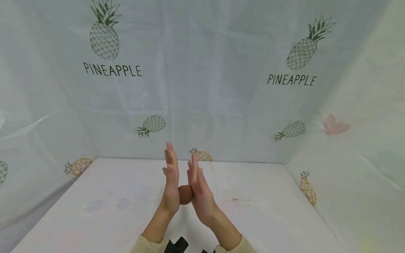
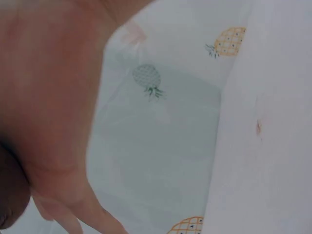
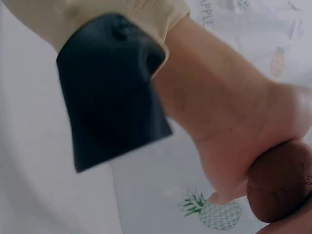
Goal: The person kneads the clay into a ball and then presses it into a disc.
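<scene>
A smooth, rounded brown lump of clay (image 1: 185, 195) sits between the two palms, above the white table (image 1: 272, 218). My left hand (image 1: 172, 186) presses it from the left, with its fingers straight and pointing up. From the other side my right hand (image 1: 202, 193) presses with its palm, its fingers also extended. In the left wrist view only part of the lump (image 2: 12, 190) shows at the lower left edge, below a large palm. Faint creases mark the lump (image 3: 278, 183) in the right wrist view, where it lies against a palm.
Small brown smears (image 1: 235, 199) mark the tabletop right of the hands. A pale sheet printed with pineapples (image 1: 202, 88) hangs behind and along both sides. Black devices (image 1: 176, 245) are worn at the wrists over beige sleeves (image 3: 146, 14).
</scene>
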### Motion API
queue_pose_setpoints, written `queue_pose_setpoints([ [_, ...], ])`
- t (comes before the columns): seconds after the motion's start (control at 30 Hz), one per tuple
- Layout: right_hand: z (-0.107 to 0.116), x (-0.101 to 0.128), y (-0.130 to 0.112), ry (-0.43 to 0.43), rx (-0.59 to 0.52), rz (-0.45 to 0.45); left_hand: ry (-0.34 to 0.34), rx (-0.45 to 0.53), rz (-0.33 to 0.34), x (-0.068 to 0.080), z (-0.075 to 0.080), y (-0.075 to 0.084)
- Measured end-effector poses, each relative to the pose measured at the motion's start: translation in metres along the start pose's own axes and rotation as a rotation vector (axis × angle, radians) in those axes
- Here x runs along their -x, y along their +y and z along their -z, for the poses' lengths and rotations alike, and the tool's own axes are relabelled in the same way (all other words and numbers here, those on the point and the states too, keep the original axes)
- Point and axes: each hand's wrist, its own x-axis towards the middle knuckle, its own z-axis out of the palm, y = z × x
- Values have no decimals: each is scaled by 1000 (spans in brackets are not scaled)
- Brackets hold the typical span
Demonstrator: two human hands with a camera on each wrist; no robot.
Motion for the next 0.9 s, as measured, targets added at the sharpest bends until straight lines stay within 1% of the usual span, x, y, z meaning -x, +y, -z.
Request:
queue_pose_setpoints([
  [0.1, -2, 2, -5, 3, 13, 36, -1, -8, 4, 0, 1, -3],
  [0.2, -1, 3, -9, 9, 15, 74, -18, -19, 4, 1, -3, -6],
  [0.37, 6, 5, -16, 42, 23, 125, -55, -32, 24, 5, -14, -11],
  [0.47, 13, 6, -18, 84, 34, 147, -88, -25, 40, 10, -23, -14],
  [0.57, 20, 7, -21, 130, 40, 179, -125, -6, 38, 13, -32, -17],
  [0.73, 31, 4, -24, 208, 67, 225, -184, 38, 22, 20, -42, -13],
  [0.9, 40, -1, -20, 273, 90, 246, -208, 74, 26, 25, -49, -4],
])
